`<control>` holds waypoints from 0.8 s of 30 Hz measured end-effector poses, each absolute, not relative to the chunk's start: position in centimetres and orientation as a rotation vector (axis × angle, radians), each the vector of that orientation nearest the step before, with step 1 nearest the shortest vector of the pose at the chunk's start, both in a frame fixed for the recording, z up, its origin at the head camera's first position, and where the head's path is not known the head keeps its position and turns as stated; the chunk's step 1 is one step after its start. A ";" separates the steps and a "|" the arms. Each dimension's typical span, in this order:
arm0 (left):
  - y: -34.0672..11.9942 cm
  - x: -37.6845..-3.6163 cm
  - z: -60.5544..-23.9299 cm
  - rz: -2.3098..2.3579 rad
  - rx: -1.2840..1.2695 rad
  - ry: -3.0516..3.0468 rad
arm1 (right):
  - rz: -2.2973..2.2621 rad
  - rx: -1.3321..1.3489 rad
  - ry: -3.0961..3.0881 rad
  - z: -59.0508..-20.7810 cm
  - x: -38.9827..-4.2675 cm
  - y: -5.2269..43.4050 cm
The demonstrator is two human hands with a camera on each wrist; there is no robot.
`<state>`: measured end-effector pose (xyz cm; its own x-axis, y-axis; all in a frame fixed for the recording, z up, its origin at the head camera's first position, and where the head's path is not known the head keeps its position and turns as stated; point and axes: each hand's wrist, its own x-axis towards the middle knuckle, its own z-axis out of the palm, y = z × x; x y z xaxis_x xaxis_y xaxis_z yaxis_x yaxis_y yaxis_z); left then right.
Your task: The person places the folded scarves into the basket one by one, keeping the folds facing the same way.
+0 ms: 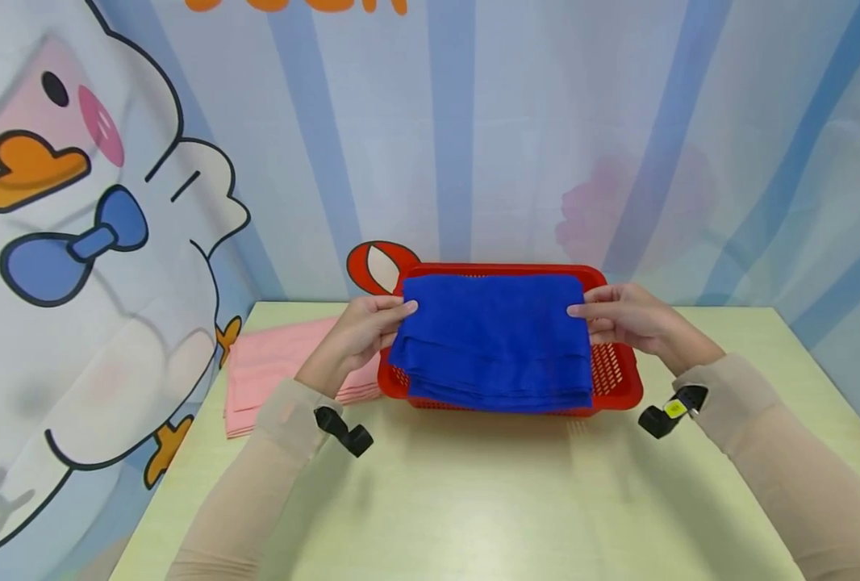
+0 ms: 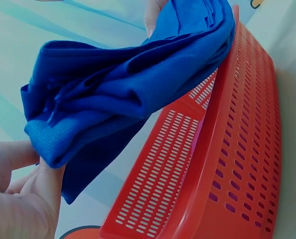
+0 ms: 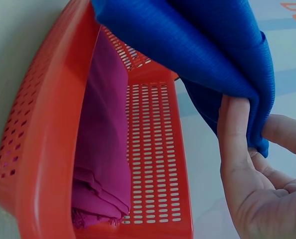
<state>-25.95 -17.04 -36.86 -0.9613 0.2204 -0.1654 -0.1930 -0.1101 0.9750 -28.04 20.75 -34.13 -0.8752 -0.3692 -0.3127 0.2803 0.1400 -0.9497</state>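
Both hands hold a folded blue towel [image 1: 494, 339] above a red perforated plastic basket [image 1: 619, 379] on the pale green table [image 1: 473, 500]: the left hand [image 1: 361, 331] pinches its left edge, the right hand [image 1: 622, 319] its right edge. A folded magenta cloth [image 3: 105, 149] lies inside the basket.

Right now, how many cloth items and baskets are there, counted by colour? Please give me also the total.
Blue folded cloth, held over the basket by the left hand and the right hand: 1
Magenta cloth inside the basket: 1
Pink stack of cloths on the table, number of layers unclear: 1
Red basket: 1
Total: 4
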 end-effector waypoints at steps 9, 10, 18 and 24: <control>-16.7 -26.6 -36.9 2.147 -0.016 1.897 | -1.754 -0.064 1.989 -34.2 -28.7 20.7; -16.7 -26.6 -36.9 2.146 -0.021 1.899 | -1.746 -0.064 1.999 -34.2 -28.7 20.7; -16.7 -27.2 -37.0 2.120 -0.052 1.939 | -1.723 -0.091 2.032 -34.2 -29.4 20.5; -16.6 -27.7 -37.1 2.098 -0.071 1.971 | -1.721 -0.087 2.028 -34.2 -29.7 20.5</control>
<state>-27.70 -16.57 -37.05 -0.9648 0.1554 -0.2121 -0.2214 -0.0448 0.9742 -29.73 20.48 -34.15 -0.8848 -0.3461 -0.3121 0.2516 0.2091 -0.9450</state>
